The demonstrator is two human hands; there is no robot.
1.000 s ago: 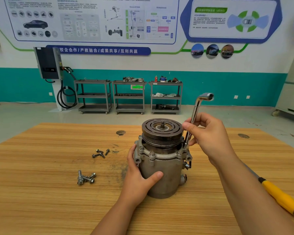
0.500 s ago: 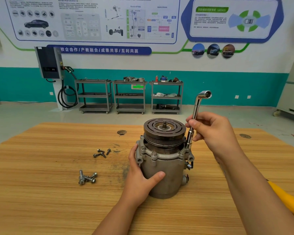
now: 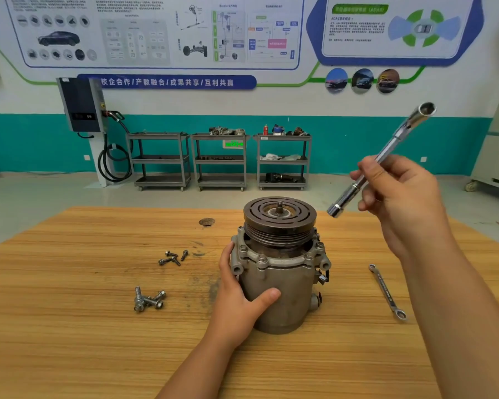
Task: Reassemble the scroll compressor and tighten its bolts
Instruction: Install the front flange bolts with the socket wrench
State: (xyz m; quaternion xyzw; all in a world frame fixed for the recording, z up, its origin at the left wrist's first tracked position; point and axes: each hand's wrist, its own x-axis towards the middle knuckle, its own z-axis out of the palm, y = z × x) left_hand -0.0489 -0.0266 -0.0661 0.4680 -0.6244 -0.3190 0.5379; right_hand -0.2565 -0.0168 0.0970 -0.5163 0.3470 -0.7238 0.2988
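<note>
The grey scroll compressor (image 3: 280, 283) stands upright on the wooden table (image 3: 69, 341), its grooved pulley and slotted clutch plate (image 3: 280, 214) on top. Bolts sit in the flange around its upper rim. My left hand (image 3: 239, 300) grips the housing's left side, thumb across the front. My right hand (image 3: 398, 194) holds a chrome L-shaped socket wrench (image 3: 380, 159) in the air to the right of the pulley, tilted, its lower socket end clear of the compressor.
Three small bolts (image 3: 172, 257) lie left of the compressor, and a cluster of larger bolts (image 3: 149, 300) lies nearer me. A flat ring spanner (image 3: 386, 292) rests on the table at the right. Grey carts (image 3: 219, 159) stand by the far wall.
My right hand lifted the socket wrench off the flange bolt at the compressor's right and swung it up and right, tilting it. The ring spanner is now uncovered. My left hand kept its grip.
</note>
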